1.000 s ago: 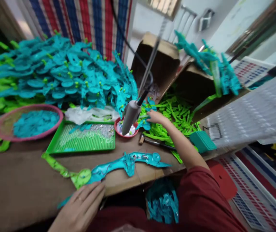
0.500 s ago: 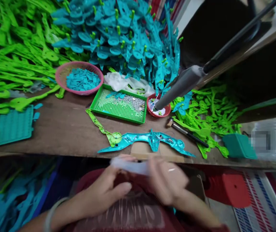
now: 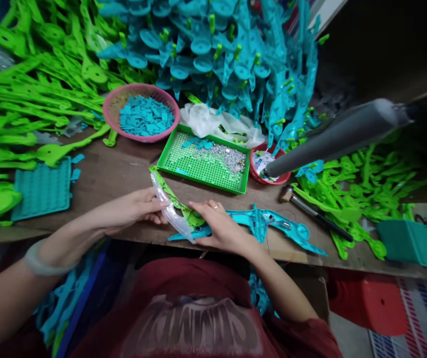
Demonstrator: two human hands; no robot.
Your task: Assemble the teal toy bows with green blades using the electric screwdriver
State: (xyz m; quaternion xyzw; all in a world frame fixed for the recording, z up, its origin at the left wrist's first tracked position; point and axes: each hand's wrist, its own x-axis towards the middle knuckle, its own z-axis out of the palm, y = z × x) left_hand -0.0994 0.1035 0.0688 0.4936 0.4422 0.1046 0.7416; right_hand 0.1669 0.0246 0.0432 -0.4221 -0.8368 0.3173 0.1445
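A curved, translucent white plastic strip lies against the light green arm piece on the bench. My left hand pinches the strip's left edge between thumb and fingers. Over the joint of the green piece, my right hand grips the strip's lower end, its thumb at the tip and fingers reaching across the green piece. The green piece joins a blue bow-shaped toy part with thin wires and small fittings inside. The right hand hides part of that joint.
Behind stand a green tray of small metal parts, a pink basket of blue pieces and a red basket. A hammer lies right, beneath a grey rod. Green pieces and blue parts are heaped around.
Both hands have moved forward from above my lap to the bench, bringing the translucent strip onto the green arm piece. The view has shifted, and the hands are less blurred.
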